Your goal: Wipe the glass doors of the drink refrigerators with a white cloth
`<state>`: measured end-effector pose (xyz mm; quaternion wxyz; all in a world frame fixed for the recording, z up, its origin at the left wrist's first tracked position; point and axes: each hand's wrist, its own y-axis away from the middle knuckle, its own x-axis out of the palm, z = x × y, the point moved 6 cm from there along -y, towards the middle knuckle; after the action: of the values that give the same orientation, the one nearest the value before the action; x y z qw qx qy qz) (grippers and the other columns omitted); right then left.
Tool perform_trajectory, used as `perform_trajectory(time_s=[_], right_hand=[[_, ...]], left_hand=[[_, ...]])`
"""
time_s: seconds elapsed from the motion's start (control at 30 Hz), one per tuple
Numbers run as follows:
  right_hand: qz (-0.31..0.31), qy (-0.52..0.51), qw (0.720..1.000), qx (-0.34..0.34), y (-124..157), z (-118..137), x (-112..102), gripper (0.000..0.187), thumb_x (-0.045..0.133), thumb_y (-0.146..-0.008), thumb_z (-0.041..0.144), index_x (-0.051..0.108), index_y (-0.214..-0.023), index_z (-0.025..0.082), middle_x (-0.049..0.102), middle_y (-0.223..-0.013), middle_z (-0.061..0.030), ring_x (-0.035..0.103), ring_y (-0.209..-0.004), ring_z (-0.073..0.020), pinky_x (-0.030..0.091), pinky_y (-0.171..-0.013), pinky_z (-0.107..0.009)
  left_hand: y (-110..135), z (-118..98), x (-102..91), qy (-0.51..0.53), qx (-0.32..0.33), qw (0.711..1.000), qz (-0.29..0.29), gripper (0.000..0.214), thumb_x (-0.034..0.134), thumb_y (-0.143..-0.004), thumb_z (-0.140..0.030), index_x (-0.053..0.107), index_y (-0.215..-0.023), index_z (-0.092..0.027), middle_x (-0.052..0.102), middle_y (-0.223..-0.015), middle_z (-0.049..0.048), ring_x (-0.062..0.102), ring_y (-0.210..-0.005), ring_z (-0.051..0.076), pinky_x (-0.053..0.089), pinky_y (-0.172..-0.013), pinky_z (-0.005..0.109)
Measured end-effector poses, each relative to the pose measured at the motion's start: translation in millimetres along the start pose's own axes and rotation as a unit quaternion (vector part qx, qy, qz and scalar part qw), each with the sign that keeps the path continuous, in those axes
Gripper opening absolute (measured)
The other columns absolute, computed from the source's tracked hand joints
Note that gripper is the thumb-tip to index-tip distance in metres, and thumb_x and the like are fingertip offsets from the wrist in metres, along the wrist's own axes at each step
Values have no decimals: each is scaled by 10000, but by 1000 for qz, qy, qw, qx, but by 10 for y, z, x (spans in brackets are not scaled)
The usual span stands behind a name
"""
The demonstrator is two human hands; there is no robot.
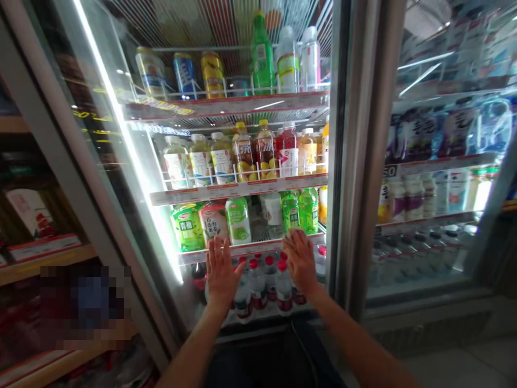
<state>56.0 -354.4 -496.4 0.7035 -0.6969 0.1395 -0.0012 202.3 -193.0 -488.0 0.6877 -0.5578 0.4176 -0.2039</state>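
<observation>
My left hand (pixel 221 276) is raised in front of the lower shelf edge (pixel 258 249), fingers stretched out and thumb apart, holding nothing. To its right, my right hand (pixel 301 264) is up at the same shelf edge with its fingers loosely bent; no item shows in it. Beyond the hands, the shelf carries a green bottle with a white label (pixel 238 221), a pink-labelled bottle (pixel 213 221), a large green bottle (pixel 186 229), a white-labelled clear bottle (pixel 272 210) and two small green bottles (pixel 309 210). Below stand several red-capped clear bottles (pixel 284 285), partly hidden by my hands.
On the middle shelf is a row of tea and juice bottles (pixel 244 148). The top shelf has cans (pixel 212 74) and a tall green bottle (pixel 262 56). A metal door frame (pixel 363 161) borders the right side; a wooden shelf rack (pixel 48 261) stands at left.
</observation>
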Motion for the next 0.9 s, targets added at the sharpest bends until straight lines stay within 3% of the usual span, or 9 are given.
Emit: perform_trajectory(time_s=[0.1, 0.17, 0.37, 0.43, 0.5, 0.63, 0.7, 0.77, 0.9], right_hand=[[-73, 32, 995, 66, -21, -435, -276, 511, 393, -856, 94, 420, -1345, 240, 235, -1501, -66, 214, -1376, -258, 282, -1074, -539], [-93, 29, 993, 71, -47, -469, -316, 524, 388, -855, 85, 400, -1357, 237, 215, -1507, -66, 210, -1377, -261, 287, -1072, -549], [1, -15, 999, -30, -46, 342, 141, 446, 403, -853, 80, 514, -1265, 210, 341, -1455, -73, 201, -1381, -243, 286, -1092, -492], [26, -12, 999, -46, -19, 407, 191, 422, 407, -859, 88, 544, -1235, 222, 406, -1416, -68, 224, -1374, -233, 278, -1095, -474], [17, 4, 1000, -21, 8, 201, 101, 428, 405, -865, 97, 530, -1253, 230, 394, -1424, -72, 227, -1373, -238, 269, -1093, -482], [-62, 44, 995, 62, 43, -510, -269, 496, 396, -864, 108, 422, -1344, 231, 242, -1495, -86, 222, -1372, -268, 288, -1067, -530], [-89, 51, 991, 86, 44, -665, -355, 532, 385, -856, 95, 375, -1372, 226, 208, -1505, -92, 225, -1369, -270, 298, -1061, -544], [-95, 40, 990, 91, 41, -569, -307, 551, 375, -849, 77, 361, -1379, 226, 180, -1513, -87, 206, -1375, -271, 293, -1066, -554], [-29, -7, 1000, 7, 49, 127, 46, 501, 392, -853, 70, 438, -1326, 228, 264, -1489, -72, 186, -1383, -262, 296, -1079, -530]], left_hand=[[34, -19, 28, 2, -16, 1000, 4, 772, 460, -838, -507, 144, -1432, -128, 237, -1473, 201, 124, -1390, 294, 266, -1084, 495], [58, -37, 42, -2, -24, 1000, 7, 764, 447, -844, -507, 148, -1430, -119, 235, -1471, 209, 116, -1391, 297, 271, -1078, 501], [126, -37, 30, 0, -4, 1000, 15, 768, 466, -842, -484, 124, -1435, -137, 215, -1481, 199, 123, -1389, 297, 289, -1074, 495], [153, -23, 30, 2, 2, 1000, 26, 768, 488, -839, -450, 113, -1438, -149, 203, -1487, 190, 128, -1388, 296, 291, -1075, 494], [179, -13, 39, 4, -1, 999, 36, 764, 500, -839, -423, 109, -1440, -159, 195, -1491, 183, 126, -1389, 295, 298, -1071, 495], [214, -31, 72, 10, -11, 999, 43, 762, 499, -837, -428, 121, -1437, -150, 200, -1488, 190, 111, -1390, 296, 282, -1074, 506], [218, -48, 78, 8, -12, 999, 40, 770, 506, -835, -423, 123, -1435, -129, 206, -1481, 207, 96, -1392, 300, 274, -1075, 511], [216, -59, 71, 7, -11, 999, 35, 772, 511, -834, -411, 120, -1434, -122, 207, -1479, 215, 88, -1393, 303, 279, -1071, 515], [216, -49, 44, 15, -12, 999, 43, 741, 498, -842, -398, 127, -1434, -154, 203, -1487, 191, 101, -1392, 301, 298, -1060, 524]])
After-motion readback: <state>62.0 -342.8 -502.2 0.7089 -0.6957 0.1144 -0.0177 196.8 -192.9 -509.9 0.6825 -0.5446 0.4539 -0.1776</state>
